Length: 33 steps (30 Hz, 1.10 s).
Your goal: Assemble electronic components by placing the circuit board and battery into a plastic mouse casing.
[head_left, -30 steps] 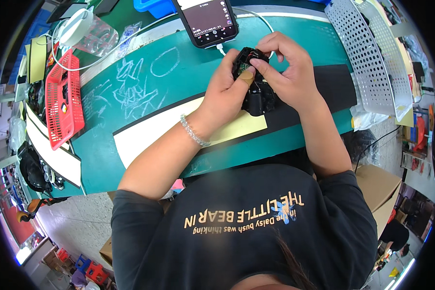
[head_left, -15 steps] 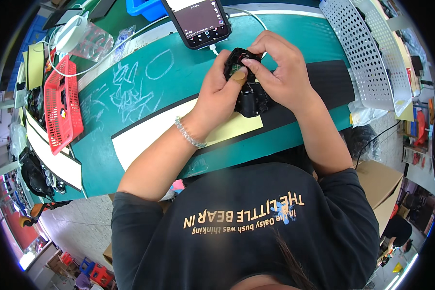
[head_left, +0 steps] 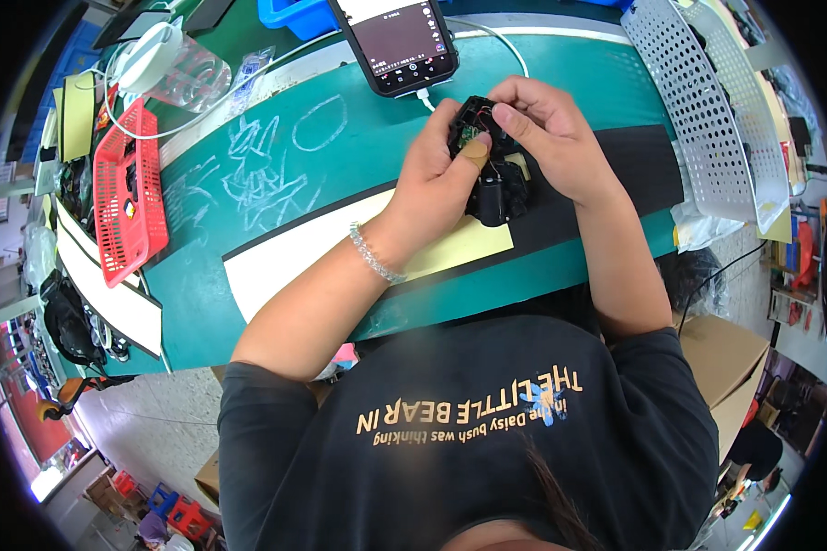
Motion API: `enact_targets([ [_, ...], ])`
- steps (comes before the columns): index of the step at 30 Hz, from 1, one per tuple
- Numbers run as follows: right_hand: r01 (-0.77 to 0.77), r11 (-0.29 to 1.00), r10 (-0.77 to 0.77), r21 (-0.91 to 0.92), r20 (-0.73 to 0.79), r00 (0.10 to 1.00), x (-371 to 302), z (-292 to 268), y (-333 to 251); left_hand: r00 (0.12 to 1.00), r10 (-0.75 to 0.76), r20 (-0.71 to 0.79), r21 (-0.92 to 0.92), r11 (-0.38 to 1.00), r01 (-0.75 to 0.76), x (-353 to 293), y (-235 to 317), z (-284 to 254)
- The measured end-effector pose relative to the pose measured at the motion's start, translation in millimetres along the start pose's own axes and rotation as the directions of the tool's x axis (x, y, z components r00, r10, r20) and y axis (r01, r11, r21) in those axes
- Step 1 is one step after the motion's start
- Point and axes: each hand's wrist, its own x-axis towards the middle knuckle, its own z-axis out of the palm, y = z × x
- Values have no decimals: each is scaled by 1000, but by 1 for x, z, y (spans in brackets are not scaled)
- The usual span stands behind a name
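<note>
My left hand [head_left: 436, 174] is closed round a black plastic housing [head_left: 493, 197], held above the work strips on the table. A green circuit board [head_left: 470, 134] and thin red wires show in its open upper part. My left thumb, with a tan cover on its tip, presses beside the board. The housing's lower end has a rounded black cylinder. At the upper right rim, my right hand [head_left: 551, 133] has its thumb and curled fingers pinched together beside the wires. What lies between those fingertips is too small to make out.
A phone [head_left: 400, 46] with a white cable stands behind my hands. Left are a red basket [head_left: 130, 207] and a clear jug [head_left: 188, 73]; right is a white perforated basket [head_left: 698, 119]. Pale strips [head_left: 331, 243] and a black strip [head_left: 639, 165] lie on the green table [head_left: 193, 275].
The whole view has shifted, so the table things sit further right. My right thumb has drawn back from over the board toward the rim, baring more wires. My left hand keeps its hold.
</note>
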Motion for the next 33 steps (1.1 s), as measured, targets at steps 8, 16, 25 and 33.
enact_targets([
  [8, 33, 999, -32, -40, 27, 999, -3, 3, -4, 1000, -13, 21, 35, 999, 12, -4, 2, 0],
  [16, 80, 992, -87, -98, -62, 994, -3, 7, -2, 1000, -1, 20, -14, 1000, 1, -3, 5, 4],
  [25, 122, 992, -122, -17, -16, 992, -1, 0, -1, 999, 32, 22, 76, 997, -34, 0, 5, 3],
  [33, 114, 975, -133, 190, 90, 987, -1, -2, 2, 997, 42, 57, 133, 990, -50, -3, 3, 3],
])
